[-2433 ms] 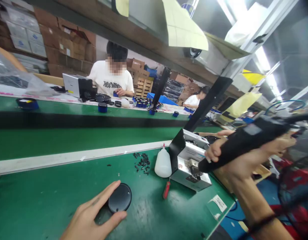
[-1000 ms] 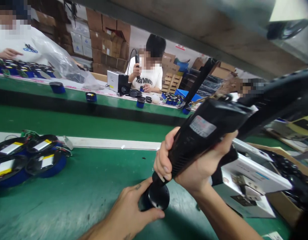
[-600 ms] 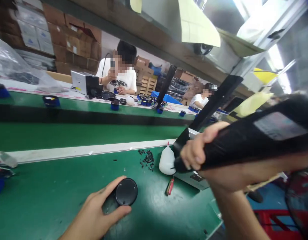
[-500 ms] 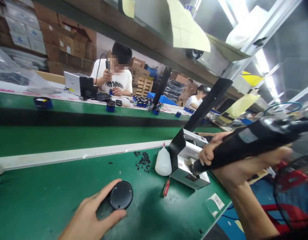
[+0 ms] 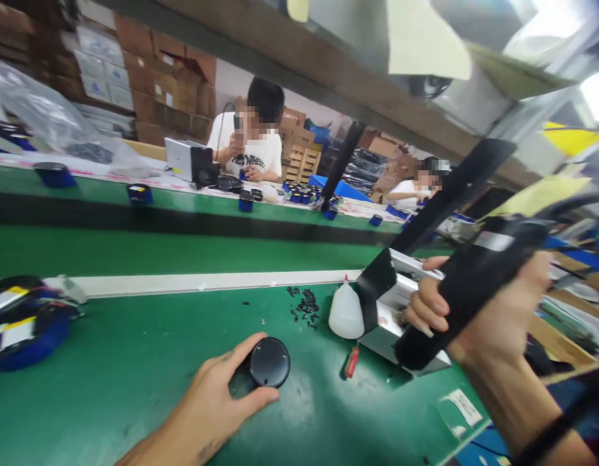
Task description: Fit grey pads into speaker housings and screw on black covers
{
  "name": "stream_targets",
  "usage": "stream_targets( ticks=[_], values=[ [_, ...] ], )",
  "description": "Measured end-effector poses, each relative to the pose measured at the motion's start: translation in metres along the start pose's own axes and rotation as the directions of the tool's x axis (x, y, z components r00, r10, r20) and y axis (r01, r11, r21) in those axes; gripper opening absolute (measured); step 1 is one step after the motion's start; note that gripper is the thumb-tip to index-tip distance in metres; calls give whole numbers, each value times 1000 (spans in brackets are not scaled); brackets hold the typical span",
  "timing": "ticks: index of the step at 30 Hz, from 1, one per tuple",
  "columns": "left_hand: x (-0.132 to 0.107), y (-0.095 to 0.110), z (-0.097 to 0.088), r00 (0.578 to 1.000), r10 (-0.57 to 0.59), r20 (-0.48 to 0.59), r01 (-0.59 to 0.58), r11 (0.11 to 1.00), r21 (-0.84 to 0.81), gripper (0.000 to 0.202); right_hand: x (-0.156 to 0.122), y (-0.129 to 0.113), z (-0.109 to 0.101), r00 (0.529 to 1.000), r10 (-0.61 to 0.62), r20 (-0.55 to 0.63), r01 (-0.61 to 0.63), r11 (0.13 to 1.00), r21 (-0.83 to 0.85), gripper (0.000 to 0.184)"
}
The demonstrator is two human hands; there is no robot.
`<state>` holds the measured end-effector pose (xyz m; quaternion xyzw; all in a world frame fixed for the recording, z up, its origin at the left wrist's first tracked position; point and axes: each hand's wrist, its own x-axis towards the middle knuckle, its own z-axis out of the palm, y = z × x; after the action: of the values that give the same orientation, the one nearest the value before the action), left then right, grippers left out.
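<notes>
My left hand (image 5: 209, 404) lies on the green bench top (image 5: 109, 362), thumb and forefinger closed round a round black cap (image 5: 269, 361). My right hand (image 5: 478, 317) is wrapped round a black electric screwdriver (image 5: 467, 285), held up at the right with its tip low over a small grey and white machine (image 5: 401, 310). A white squeeze bottle (image 5: 346, 312) and a little red-handled tool (image 5: 350, 362) lie between the cap and the machine. Loose black screws (image 5: 304, 305) are scattered behind the cap.
Blue round units with batteries (image 5: 22, 320) sit at the left edge. Beyond a white strip runs a green conveyor (image 5: 182, 252) with blue parts (image 5: 140, 193) on its far bench. Two people work at the far side. A white label (image 5: 462, 404) is stuck near the bench's front corner.
My view has swung left, so the blue units are in sight again. The screwdriver has risen a little from the machine. My left hand has kept its hold on the cap.
</notes>
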<state>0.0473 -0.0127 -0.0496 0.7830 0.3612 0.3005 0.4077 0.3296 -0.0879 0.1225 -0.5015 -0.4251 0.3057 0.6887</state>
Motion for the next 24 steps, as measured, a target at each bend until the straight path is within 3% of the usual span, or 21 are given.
stream_targets(
  ticks=[2,4,8,11,15,18,19,20,21,24],
  values=[
    [0,4,-1,999,-34,27,34,999,-8,60,-11,3,32,983,-34,179,17,995,96,64],
    [1,8,-2,998,-48,40,49,998,-30,61,-20,7,67,957,-18,290,-48,975,219,63],
    [1,8,-1,999,5,44,1,992,-125,63,-25,14,119,935,10,353,-154,912,381,69],
    [1,7,-2,996,62,59,-51,983,-174,62,-21,20,130,915,73,397,-225,908,353,69],
    [0,7,-3,995,77,63,-65,982,-175,59,-22,29,128,880,87,467,-269,901,339,69],
    [0,8,-3,993,94,68,-80,981,-179,56,-29,35,124,883,55,467,-258,887,384,66],
    [0,9,-4,992,105,73,-90,979,-181,52,-31,36,123,861,54,506,-272,889,368,62],
    [0,10,-4,990,117,77,-101,978,-181,46,-32,38,122,815,72,575,-307,895,323,55],
    [1,10,-4,988,130,80,-114,977,-180,39,-32,39,122,739,115,663,-361,899,247,48],
    [1,12,-5,984,161,78,-146,973,-178,24,-27,43,125,438,290,851,-509,860,-31,45]
  ],
)
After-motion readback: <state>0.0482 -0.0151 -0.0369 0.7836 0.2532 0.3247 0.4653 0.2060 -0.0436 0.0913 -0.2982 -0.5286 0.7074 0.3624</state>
